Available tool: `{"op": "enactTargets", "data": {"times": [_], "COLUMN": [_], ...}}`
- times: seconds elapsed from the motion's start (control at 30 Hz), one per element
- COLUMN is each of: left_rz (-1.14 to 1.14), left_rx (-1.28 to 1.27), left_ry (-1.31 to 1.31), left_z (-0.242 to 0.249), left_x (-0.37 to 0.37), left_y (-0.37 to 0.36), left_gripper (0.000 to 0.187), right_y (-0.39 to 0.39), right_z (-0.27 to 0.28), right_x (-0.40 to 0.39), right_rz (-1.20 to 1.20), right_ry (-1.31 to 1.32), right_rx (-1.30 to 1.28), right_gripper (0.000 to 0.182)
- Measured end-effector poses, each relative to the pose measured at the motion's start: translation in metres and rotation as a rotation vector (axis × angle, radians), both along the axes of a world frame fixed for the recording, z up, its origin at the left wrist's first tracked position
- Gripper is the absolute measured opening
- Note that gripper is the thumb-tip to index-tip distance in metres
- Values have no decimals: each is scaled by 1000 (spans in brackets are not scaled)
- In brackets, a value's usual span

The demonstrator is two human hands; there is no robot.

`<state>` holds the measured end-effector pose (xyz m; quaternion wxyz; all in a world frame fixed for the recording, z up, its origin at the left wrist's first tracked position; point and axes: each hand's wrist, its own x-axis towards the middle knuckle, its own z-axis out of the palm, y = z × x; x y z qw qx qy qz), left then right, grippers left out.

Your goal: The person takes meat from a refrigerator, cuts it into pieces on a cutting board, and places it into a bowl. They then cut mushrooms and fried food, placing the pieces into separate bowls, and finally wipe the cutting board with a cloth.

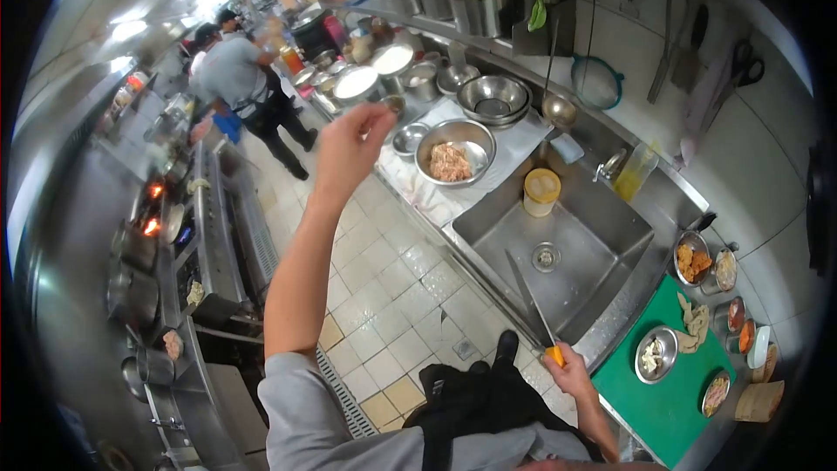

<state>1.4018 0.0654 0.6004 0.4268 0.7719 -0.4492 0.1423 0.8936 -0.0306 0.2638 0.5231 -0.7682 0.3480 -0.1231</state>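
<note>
My left hand point(351, 146) is raised over the aisle at arm's length, its fingers pinched together; whatever they hold, if anything, is too small to tell. To its right, on the white-covered counter, stands a steel bowl point(481, 129) with minced meat point(450, 162) in it. A small metal bowl point(410, 139) is closer to the hand. Low beside the sink's front edge, my right hand point(573, 372) is closed around the orange handle of a kitchen knife point(533, 307). Its long blade points up and away, across the sink rim.
A yellow-lidded tub point(541, 191) stands in the sink point(580, 288). Right of it, a green cutting board point(632, 414) carries a bowl of pale pieces point(656, 354) and a cloth point(695, 324). Stoves with flames point(152, 226) line the left; a person point(235, 83) stands farther down the aisle.
</note>
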Motion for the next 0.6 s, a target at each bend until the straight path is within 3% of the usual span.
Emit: {"op": "enactTargets", "data": {"times": [0.23, 0.37, 0.5, 0.57, 0.6], "left_rz": [72, 137, 223, 219, 211], "left_rx": [22, 50, 85, 100, 111], "left_ry": [-202, -87, -136, -119, -100], "left_z": [38, 47, 53, 55, 54], "left_x": [70, 123, 178, 206, 222], "left_y": [-60, -78, -88, -89, -91], "left_gripper": [23, 23, 24, 25, 26], "right_y": [-43, -85, -113, -117, -117], "right_z": [4, -5, -27, -35, -46], "right_x": [33, 55, 85, 106, 112], "right_rz": [4, -6, -28, -114, -120], "right_ry": [-59, 23, -3, -42, -41], "right_rx": [11, -42, -107, 133, 133], "right_gripper": [45, 44, 40, 34, 34]}}
